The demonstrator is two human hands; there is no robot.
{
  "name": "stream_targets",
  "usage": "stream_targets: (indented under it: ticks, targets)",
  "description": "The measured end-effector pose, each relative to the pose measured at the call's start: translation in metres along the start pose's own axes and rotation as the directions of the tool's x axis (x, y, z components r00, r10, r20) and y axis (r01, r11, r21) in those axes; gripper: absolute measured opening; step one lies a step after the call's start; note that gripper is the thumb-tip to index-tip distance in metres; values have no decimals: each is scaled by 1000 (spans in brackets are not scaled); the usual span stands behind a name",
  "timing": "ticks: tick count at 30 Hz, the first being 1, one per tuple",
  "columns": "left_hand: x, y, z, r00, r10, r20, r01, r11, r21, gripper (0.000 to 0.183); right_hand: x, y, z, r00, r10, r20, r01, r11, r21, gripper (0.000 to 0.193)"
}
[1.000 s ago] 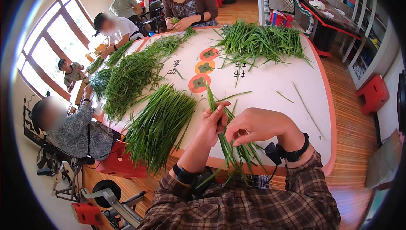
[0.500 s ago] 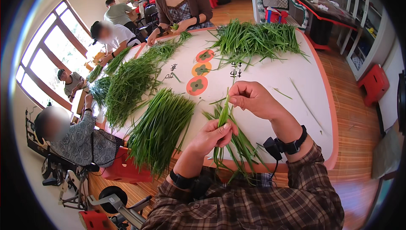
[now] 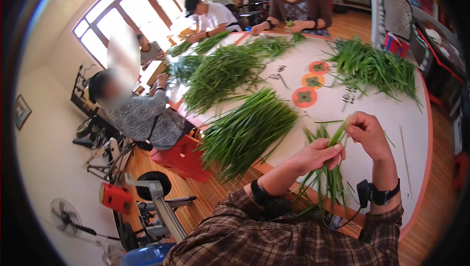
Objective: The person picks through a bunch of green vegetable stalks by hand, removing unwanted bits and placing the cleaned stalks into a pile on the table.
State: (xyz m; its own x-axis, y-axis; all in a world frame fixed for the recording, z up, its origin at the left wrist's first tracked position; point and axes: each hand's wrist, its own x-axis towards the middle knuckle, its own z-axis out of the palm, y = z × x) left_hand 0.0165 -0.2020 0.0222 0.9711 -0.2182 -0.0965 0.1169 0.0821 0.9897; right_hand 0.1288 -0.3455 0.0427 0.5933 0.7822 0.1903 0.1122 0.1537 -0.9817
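My left hand (image 3: 319,157) is closed round a few long green chives (image 3: 338,135), whose pale ends point up. My right hand (image 3: 368,133) pinches at the upper ends of the same stalks, with thumb and forefinger together. Beneath both hands, a loose bunch of chives (image 3: 327,187) lies at the near table edge, some blades hanging over it. To the left of my hands rests a thick, neatly aligned pile of chives (image 3: 249,131). Both my wrists wear black straps, the right one with a small box and cable.
The white table (image 3: 387,168) has an orange rim. Farther back lie a tangled heap of greens (image 3: 223,72) and another pile (image 3: 374,63) at far right. Several people sit around the table, one on a red stool (image 3: 182,158) at left. Gym-like equipment (image 3: 161,192) stands near my left side.
The head view has swung left, so the table and my hands appear farther right. My right hand has come lower and closer to my left, still at the held chives.
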Motion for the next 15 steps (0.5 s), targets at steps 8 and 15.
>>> stream_targets:
  ticks: [8,15]
  targets:
    - [-3,-7,-8,895,275,-352,-286,958,21,27,1,3,14,1000,-3,-14,2,999,-48,10]
    - [-8,2,-9,977,66,-202,-46,994,100,25,3,1,18,1000,22,-16,-23,997,-68,8]
